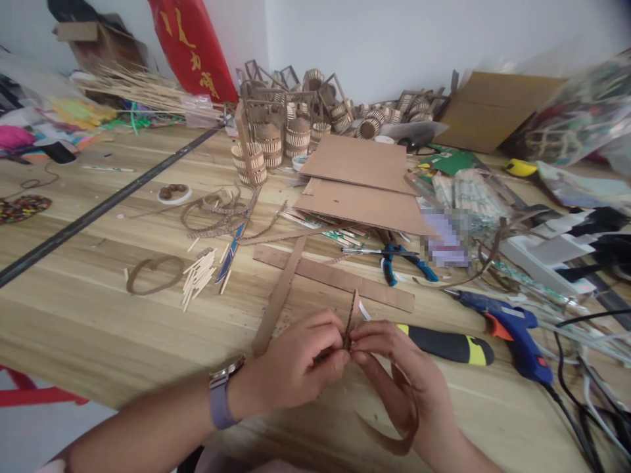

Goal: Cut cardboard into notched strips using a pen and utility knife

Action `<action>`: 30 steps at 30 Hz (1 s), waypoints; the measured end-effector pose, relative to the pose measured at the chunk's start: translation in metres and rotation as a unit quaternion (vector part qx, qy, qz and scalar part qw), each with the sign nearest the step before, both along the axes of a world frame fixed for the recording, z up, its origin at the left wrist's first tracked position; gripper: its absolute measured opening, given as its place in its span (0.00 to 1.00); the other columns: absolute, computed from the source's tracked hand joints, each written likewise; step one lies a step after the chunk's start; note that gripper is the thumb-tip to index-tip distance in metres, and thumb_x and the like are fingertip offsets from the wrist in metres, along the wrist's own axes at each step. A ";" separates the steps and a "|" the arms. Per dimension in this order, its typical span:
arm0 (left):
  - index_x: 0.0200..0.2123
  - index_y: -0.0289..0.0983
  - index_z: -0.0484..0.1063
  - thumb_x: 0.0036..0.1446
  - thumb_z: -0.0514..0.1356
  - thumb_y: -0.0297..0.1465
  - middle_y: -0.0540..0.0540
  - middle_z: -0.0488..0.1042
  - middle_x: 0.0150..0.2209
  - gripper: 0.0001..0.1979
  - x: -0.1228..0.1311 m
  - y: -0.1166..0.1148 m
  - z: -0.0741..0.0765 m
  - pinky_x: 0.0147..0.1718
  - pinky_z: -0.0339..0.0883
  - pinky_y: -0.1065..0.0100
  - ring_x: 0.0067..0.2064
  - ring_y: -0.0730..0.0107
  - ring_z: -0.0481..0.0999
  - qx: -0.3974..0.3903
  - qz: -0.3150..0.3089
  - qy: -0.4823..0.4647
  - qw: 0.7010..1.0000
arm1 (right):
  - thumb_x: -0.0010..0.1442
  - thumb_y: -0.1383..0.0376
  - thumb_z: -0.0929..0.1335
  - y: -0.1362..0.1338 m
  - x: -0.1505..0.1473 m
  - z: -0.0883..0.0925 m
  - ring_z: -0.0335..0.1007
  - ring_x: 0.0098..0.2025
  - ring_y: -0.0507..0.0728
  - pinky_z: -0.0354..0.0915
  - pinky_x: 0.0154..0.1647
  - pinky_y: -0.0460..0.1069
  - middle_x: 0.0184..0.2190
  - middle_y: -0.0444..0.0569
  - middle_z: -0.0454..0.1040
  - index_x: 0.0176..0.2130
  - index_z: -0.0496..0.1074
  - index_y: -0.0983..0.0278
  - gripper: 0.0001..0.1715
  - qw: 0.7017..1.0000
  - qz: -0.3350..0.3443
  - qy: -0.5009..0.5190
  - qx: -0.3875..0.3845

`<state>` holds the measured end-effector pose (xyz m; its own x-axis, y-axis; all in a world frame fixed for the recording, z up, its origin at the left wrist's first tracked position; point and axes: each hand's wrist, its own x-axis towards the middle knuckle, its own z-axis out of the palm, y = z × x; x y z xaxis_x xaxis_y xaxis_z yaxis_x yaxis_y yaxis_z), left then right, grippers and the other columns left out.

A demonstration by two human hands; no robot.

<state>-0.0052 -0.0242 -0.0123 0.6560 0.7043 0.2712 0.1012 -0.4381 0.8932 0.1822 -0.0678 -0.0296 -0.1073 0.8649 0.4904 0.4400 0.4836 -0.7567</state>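
Observation:
My left hand point(303, 361) and my right hand point(419, 381) meet near the front of the table, fingers pinched together on a narrow cardboard strip point(351, 312). One end of the strip sticks up between the fingertips, its corrugated edge showing. A curled brown length point(401, 443) loops below my right palm; whether it belongs to the same strip is hidden. Beyond my left hand lie a flat cardboard strip point(279, 302) and another, wider strip point(365, 282). A black and yellow handle point(448, 343), probably of a cutter, lies just past my right hand.
A blue glue gun point(513, 328) rests at right, among cables. Pliers point(389, 266), stacked cardboard sheets point(359, 167) and a small pile of sticks point(200, 276) lie farther off. Several small wooden-slat buckets point(249, 164) stand at the back. A cardboard ring point(155, 282) lies left.

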 end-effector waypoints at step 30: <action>0.23 0.38 0.56 0.61 0.53 0.28 0.49 0.66 0.33 0.14 0.000 -0.001 0.007 0.37 0.61 0.70 0.35 0.72 0.66 -0.056 -0.016 0.003 0.998 | 0.67 0.62 0.66 0.003 -0.003 0.017 0.79 0.31 0.54 0.73 0.30 0.46 0.29 0.46 0.81 0.34 0.74 0.57 0.10 0.997 -0.044 0.061 -0.032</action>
